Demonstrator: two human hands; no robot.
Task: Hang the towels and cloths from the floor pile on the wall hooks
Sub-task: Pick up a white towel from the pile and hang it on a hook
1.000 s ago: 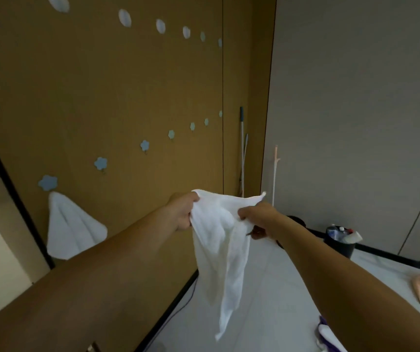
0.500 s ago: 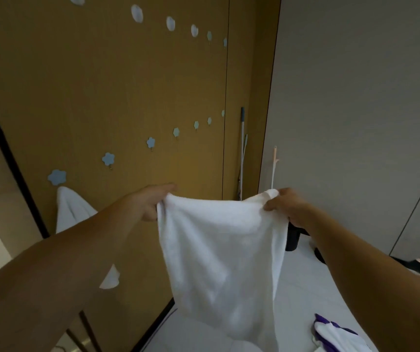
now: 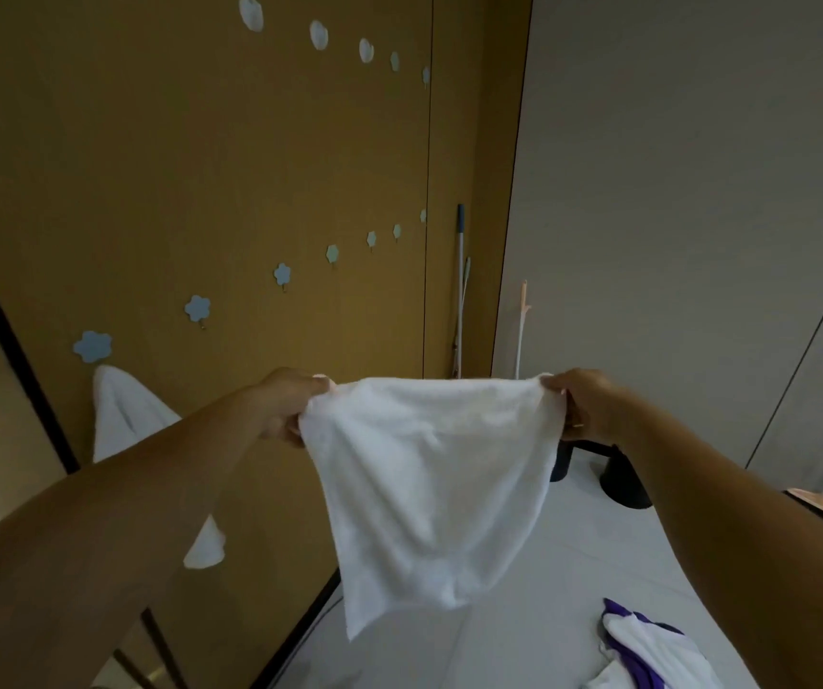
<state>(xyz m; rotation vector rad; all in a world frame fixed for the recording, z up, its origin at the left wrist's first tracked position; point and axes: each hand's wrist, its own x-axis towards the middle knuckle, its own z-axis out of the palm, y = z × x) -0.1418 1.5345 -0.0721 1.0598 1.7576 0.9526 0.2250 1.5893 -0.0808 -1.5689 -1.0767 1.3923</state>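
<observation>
A white towel [image 3: 429, 489] hangs spread out in front of me, held by its top edge. My left hand [image 3: 290, 405] grips its left corner and my right hand [image 3: 583, 405] grips its right corner. On the brown wall to the left runs a row of blue flower-shaped hooks [image 3: 197, 308]. Another white towel [image 3: 126, 425] hangs from the nearest blue hook [image 3: 93, 346], partly hidden behind my left arm. The floor pile [image 3: 638, 648] of white and purple cloths lies at the lower right.
A second, higher row of white hooks [image 3: 319, 34] runs along the brown wall. A mop handle [image 3: 460, 290] and a thin pole [image 3: 523, 330] lean in the corner. Dark containers [image 3: 623, 482] stand on the pale floor by the grey wall.
My hands have moved apart and stretched the towel wide; one second ago it was bunched between them. The view has tilted slightly upward along the wall.
</observation>
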